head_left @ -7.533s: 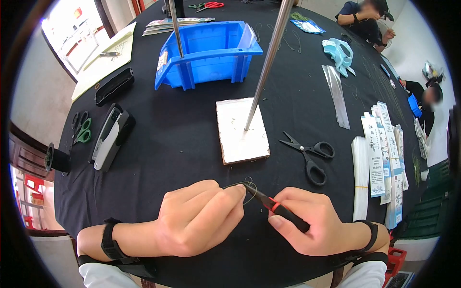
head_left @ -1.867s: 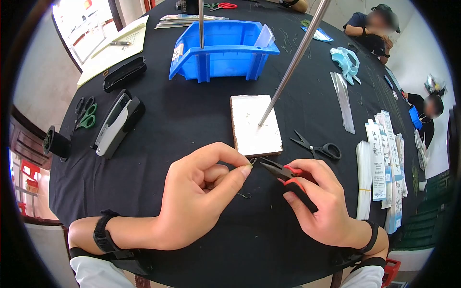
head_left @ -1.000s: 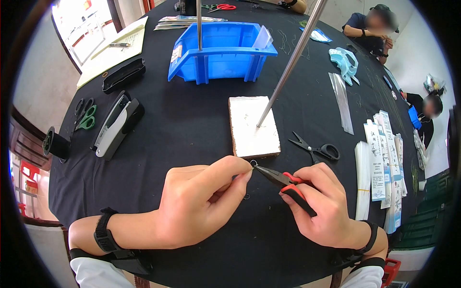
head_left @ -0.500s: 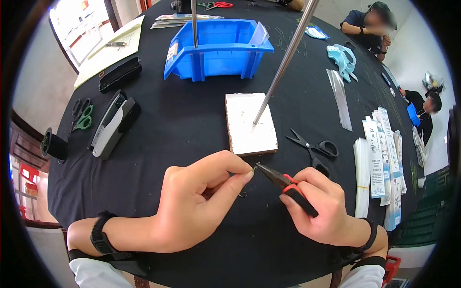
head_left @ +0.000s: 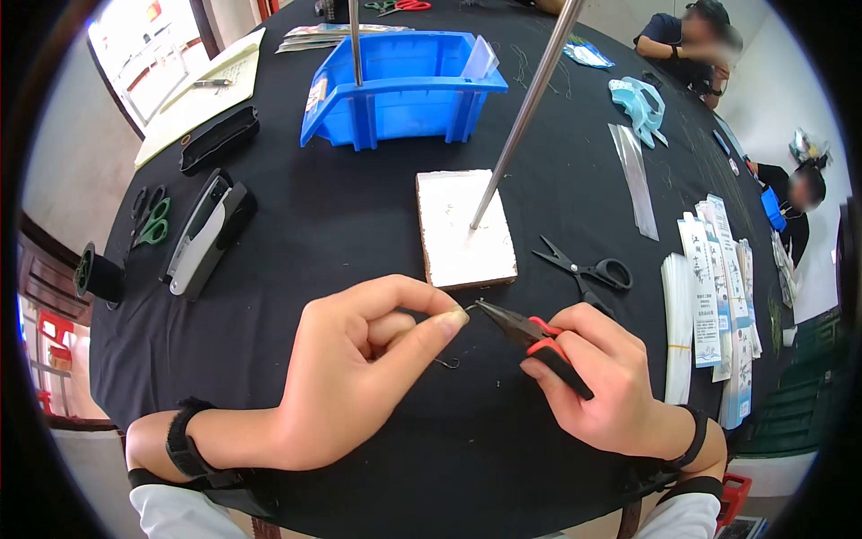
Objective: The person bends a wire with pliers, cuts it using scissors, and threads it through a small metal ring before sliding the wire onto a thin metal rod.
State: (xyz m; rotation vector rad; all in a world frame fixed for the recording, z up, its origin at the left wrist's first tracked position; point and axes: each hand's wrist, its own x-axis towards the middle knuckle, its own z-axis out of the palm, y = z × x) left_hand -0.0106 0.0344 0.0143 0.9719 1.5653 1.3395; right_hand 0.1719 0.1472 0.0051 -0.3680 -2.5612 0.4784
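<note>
Between the thumb and forefinger of my left hand [head_left: 373,368] is a tiny thin line-like piece [head_left: 472,306], mostly covered by the fingertips. My right hand [head_left: 597,377] is closed round the handles of needle-nose pliers [head_left: 525,329] with red and black grips. The pliers' narrow tips meet the piece right by my left fingertips; whether the jaws clamp it is too small to tell. A small dark hook [head_left: 448,364] shows just below my left fingers; whether it is joined to the line I cannot see.
Beyond my hands stands a white block [head_left: 467,242] with an upright metal rod [head_left: 525,121]. Black scissors [head_left: 588,272] lie to its right, near packets [head_left: 709,296]. At left is a stapler [head_left: 211,238]; a blue bin [head_left: 409,108] stands behind. Other people sit across the table.
My left fingertips have shifted slightly left and up, and the greenish bit seen between them is now less visible. The pliers stay at the fingertips. The whole view has shifted a little.
</note>
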